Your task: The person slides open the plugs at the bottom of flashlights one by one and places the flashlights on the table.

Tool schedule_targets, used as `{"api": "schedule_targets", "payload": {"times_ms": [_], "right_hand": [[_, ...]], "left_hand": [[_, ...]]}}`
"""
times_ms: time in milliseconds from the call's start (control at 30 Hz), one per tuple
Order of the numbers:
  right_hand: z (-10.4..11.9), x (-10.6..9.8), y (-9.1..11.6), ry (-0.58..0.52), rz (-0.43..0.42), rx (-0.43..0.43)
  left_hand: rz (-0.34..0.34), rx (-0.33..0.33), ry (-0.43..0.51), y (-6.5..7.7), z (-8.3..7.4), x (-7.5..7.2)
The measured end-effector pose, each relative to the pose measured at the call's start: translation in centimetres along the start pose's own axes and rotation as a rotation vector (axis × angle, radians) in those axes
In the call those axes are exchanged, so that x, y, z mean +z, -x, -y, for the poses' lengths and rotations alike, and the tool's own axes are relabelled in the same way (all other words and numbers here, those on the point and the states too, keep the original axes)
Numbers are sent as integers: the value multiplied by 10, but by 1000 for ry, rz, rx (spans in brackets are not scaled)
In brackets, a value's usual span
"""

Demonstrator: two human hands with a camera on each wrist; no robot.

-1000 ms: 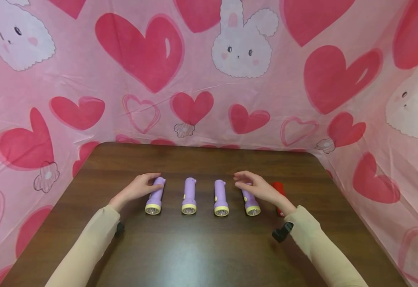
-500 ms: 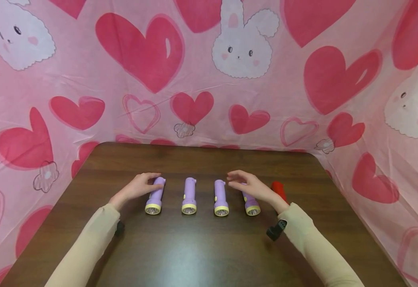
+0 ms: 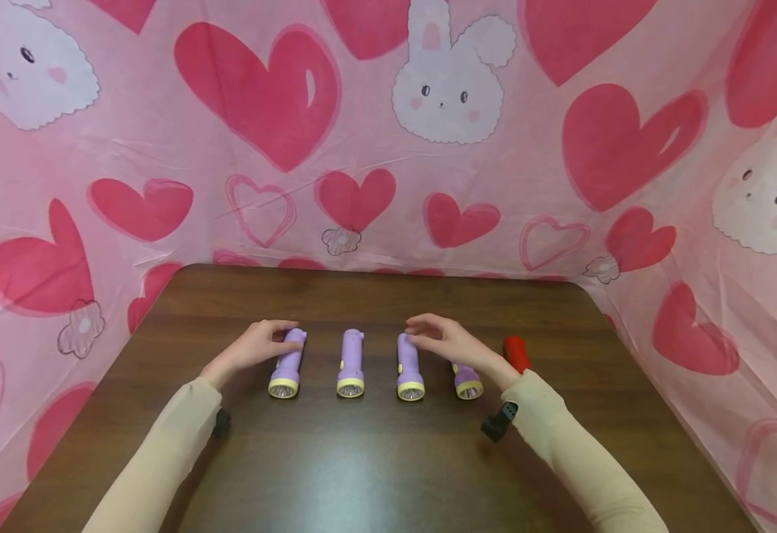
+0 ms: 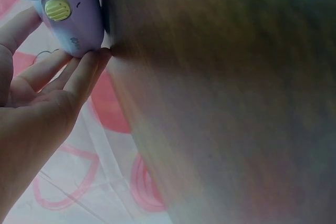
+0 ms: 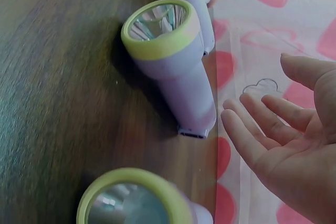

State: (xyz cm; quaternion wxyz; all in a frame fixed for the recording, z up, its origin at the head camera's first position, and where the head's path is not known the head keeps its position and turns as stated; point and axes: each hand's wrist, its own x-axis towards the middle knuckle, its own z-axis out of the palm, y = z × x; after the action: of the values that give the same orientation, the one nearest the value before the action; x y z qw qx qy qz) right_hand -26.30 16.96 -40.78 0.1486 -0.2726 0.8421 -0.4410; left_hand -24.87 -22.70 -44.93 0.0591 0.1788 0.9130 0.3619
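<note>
Several lilac flashlights with yellow rims lie in a row, lenses toward me. At the leftmost flashlight (image 3: 288, 364), my left hand (image 3: 252, 349) has its thumb over the barrel and its fingers at the tail end. In the left wrist view the fingertips touch the tail of that flashlight (image 4: 79, 19). My right hand (image 3: 450, 343) hovers near the tail of the third flashlight (image 3: 409, 368), fingers loose, holding nothing. The right wrist view shows a gap between the fingers and that flashlight (image 5: 184, 90). The rightmost flashlight (image 3: 467, 380) is partly hidden under my right hand.
Another flashlight (image 3: 351, 364) lies between my hands. A red tube-shaped thing (image 3: 515, 354) lies on the right, partly covered by my right sleeve. The dark wooden table (image 3: 361, 474) is edged by a pink cloth (image 3: 375, 155) with hearts and rabbits.
My right hand has moved left, from above the rightmost flashlight to the third one. More of the red thing's upper part shows. The left hand and the flashlights stay where they were.
</note>
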Motion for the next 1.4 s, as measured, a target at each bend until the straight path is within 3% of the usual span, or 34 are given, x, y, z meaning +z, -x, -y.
{"api": "schedule_targets", "payload": {"times_ms": [300, 600, 1000, 1400], "right_hand": [[5, 8, -9, 29, 42, 9], [9, 15, -16, -27, 70, 0], [12, 19, -22, 33, 66, -39], [21, 30, -27, -76, 128, -11]], "left_hand": [[1, -8, 3, -1, -1, 0], [-3, -18, -6, 1, 1, 1], [4, -10, 0, -2, 2, 0], [7, -13, 9, -1, 1, 0]]}}
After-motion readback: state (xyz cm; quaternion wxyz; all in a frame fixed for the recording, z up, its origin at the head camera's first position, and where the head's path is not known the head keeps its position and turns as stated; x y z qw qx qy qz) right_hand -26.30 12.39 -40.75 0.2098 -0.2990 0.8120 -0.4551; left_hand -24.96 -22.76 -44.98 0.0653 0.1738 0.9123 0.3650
